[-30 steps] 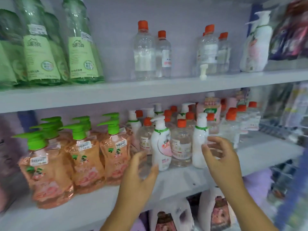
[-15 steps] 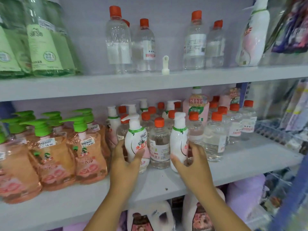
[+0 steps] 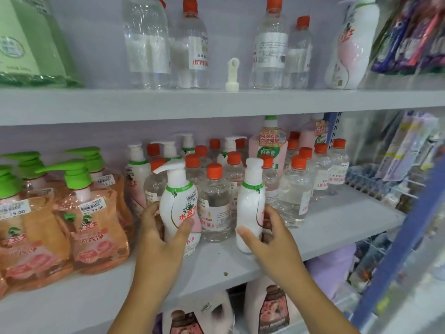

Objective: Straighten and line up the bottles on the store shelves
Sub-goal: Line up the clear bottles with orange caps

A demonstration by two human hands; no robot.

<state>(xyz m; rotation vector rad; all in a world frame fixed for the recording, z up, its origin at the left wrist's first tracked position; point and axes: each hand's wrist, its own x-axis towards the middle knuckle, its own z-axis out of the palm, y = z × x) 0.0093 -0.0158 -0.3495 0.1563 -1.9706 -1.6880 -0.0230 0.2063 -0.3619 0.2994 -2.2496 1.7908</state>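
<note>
On the middle shelf (image 3: 337, 227), my left hand (image 3: 161, 239) grips a white pump bottle with a green collar and red lettering (image 3: 179, 203), thumb across its front. My right hand (image 3: 269, 237) grips a second white pump bottle (image 3: 250, 201) standing to the right. Between the two stands a clear bottle with an orange cap (image 3: 215, 203). Behind them crowd several more clear orange-capped bottles (image 3: 295, 194) and white pump bottles (image 3: 136, 169).
Peach soap bottles with green pumps (image 3: 89, 218) fill the shelf's left. The upper shelf (image 3: 216, 102) carries clear bottles (image 3: 147, 42), green bottles (image 3: 31, 39), a loose white cap piece (image 3: 232, 74) and a white bottle (image 3: 354, 42). Wire racks (image 3: 375, 182) stand right; jugs (image 3: 272, 307) sit below.
Both hands moved forward from in front of the shelf and closed round the two white pump bottles. The view has drawn nearer to the shelf.
</note>
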